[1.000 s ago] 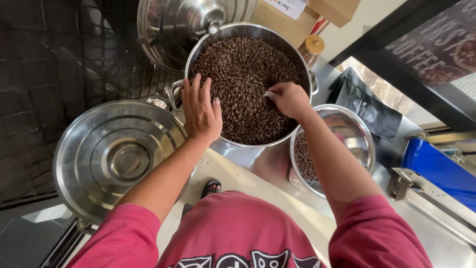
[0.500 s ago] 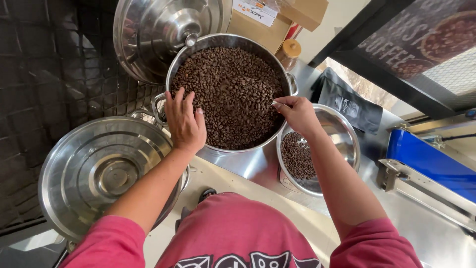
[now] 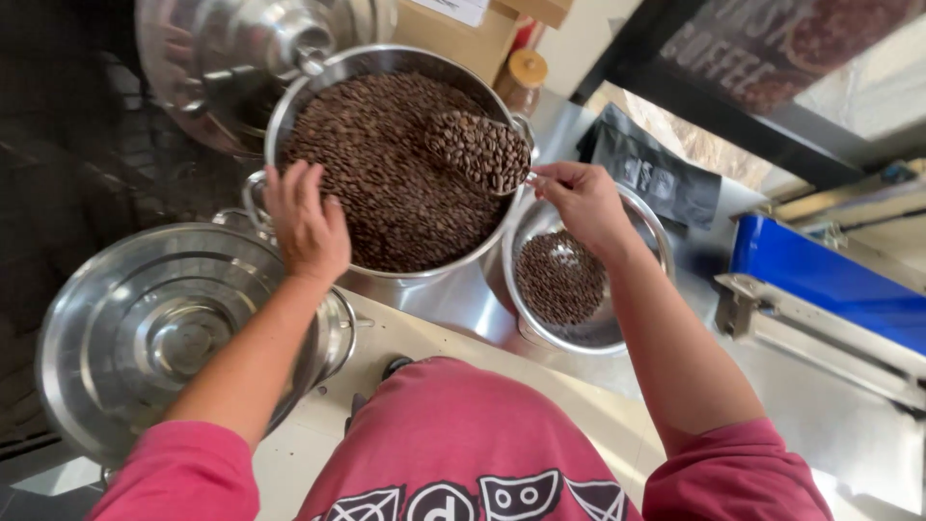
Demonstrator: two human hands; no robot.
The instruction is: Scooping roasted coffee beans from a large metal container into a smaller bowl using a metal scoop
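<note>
Looking down from head height, the view shows a person in a pinkish-red shirt working over a steel counter (image 3: 453, 309). The right hand (image 3: 584, 203) is closed around the handle of a metal scoop (image 3: 479, 150), pinching it at the scoop's near-right end. The scoop is heaped with brown coffee beans and reaches out from the fingers toward the left, hovering over the right half of a large steel pot (image 3: 386, 159). That pot is filled nearly to the rim with coffee beans (image 3: 376, 193). The left hand (image 3: 307, 224) rests on the pot's near-left rim, fingers spread and pointing away from the body, fingertips lying on the beans; it grips nothing.

Just below the right hand, touching the big pot's right side, stands a smaller steel bowl (image 3: 617, 328) with a shallow layer of beans covering its bottom. To the left, a wide, empty steel pot (image 3: 164, 333) sits beside the person's left forearm. A shiny steel lid (image 3: 241, 58) leans at the far left behind the bean pot. On the right, a black foil bag (image 3: 656, 174) lies beyond the small bowl, and a blue device (image 3: 830, 285) sits at the counter's right edge.
</note>
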